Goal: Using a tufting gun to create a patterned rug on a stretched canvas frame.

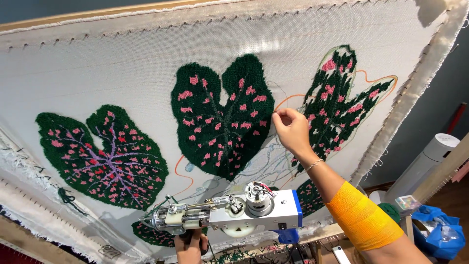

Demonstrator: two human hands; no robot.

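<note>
Fingers (279, 117) of the right hand (292, 131) pinch the middle tufted leaf's (222, 117) edge.

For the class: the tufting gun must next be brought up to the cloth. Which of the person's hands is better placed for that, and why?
Probably the left hand: it already grips the tufting gun from below. The right hand is pinching at the cloth beside the middle leaf.

Bare-armed, sleeveless as far as visible, with a wide orange-yellow elastic wrap (364, 218) round the right forearm, a thin beaded bracelet (315, 164) on the wrist further up from that wrap, and no rings or gloves on either hand.
</note>
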